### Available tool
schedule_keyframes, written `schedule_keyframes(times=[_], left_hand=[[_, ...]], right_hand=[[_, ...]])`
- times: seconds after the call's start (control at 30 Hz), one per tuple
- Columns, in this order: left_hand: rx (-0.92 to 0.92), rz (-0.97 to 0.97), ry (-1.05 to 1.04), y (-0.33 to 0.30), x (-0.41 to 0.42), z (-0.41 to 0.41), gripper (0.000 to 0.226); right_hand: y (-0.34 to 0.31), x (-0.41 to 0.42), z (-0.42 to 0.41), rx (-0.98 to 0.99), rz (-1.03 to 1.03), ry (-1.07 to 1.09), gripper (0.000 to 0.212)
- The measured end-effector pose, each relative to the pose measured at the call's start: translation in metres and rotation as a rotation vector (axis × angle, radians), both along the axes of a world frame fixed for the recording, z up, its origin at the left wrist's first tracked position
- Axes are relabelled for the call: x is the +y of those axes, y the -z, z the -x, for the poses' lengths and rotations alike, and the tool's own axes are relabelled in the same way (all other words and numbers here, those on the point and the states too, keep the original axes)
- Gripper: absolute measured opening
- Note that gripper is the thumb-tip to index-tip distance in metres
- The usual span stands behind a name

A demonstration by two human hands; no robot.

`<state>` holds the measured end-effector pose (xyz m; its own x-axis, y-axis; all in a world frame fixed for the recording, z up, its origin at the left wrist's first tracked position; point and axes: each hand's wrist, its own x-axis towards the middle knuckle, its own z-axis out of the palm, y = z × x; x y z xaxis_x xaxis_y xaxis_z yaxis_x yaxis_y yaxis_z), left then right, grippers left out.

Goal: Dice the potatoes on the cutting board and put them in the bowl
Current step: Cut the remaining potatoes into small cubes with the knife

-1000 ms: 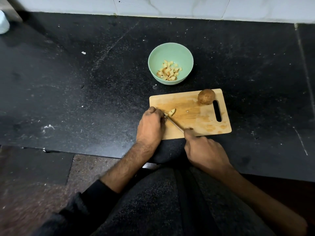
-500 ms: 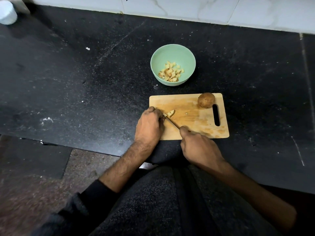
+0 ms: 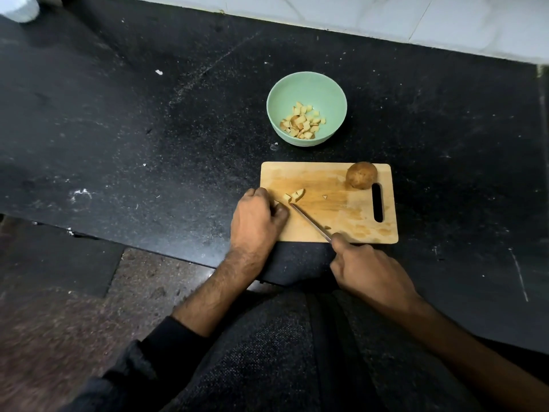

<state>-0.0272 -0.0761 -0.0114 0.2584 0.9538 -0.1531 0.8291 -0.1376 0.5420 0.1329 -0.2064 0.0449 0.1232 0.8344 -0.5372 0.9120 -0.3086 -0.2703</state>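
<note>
**Dicing potato on a wooden board**

Your right hand (image 3: 368, 272) grips the knife (image 3: 310, 221) handle, blade angled toward a few pale potato pieces (image 3: 295, 195) on the cutting board (image 3: 341, 215). Your left hand (image 3: 255, 218) sits curled at the board's left edge, likely steadying a piece (what it holds is hidden). A whole brown-skinned potato (image 3: 361, 175) waits at the far right corner, clear of the blade. The green bowl (image 3: 306, 93), just beyond on the black counter (image 3: 118, 129), already holds small cream cubes.
</note>
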Motion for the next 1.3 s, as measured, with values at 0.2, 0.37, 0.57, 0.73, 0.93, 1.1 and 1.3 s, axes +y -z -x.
schedule_keyframes(times=[0.2,0.37,0.57,0.73,0.93,1.1,1.3], left_hand=[[-0.062,-0.077,0.143,0.004,0.0,0.003,0.013],[-0.186,-0.008,0.119,0.008,0.004,0.0,0.013],[-0.345,0.094,0.053,0.002,0.016,0.006,0.022],[-0.321,0.103,0.085,-0.002,0.023,0.005,0.032],[-0.36,0.159,0.059,-0.004,0.033,0.015,0.03],[-0.35,0.151,0.07,-0.008,0.039,0.02,0.028],[-0.35,0.224,0.125,-0.006,0.037,0.015,0.036]], right_hand=[[0.001,-0.004,-0.008,0.02,-0.208,0.125,0.007],[0.027,0.001,-0.013,-0.085,-0.335,0.206,0.02],[0.046,0.01,-0.017,-0.342,-0.375,0.163,0.052],[0.049,0.017,-0.016,-0.435,-0.394,0.147,0.052],[0.029,0.065,0.014,-0.068,-0.563,0.023,0.036],[0.04,0.106,0.018,0.027,-0.502,-0.059,0.038],[0.053,0.103,0.01,0.092,-0.531,0.008,0.024]])
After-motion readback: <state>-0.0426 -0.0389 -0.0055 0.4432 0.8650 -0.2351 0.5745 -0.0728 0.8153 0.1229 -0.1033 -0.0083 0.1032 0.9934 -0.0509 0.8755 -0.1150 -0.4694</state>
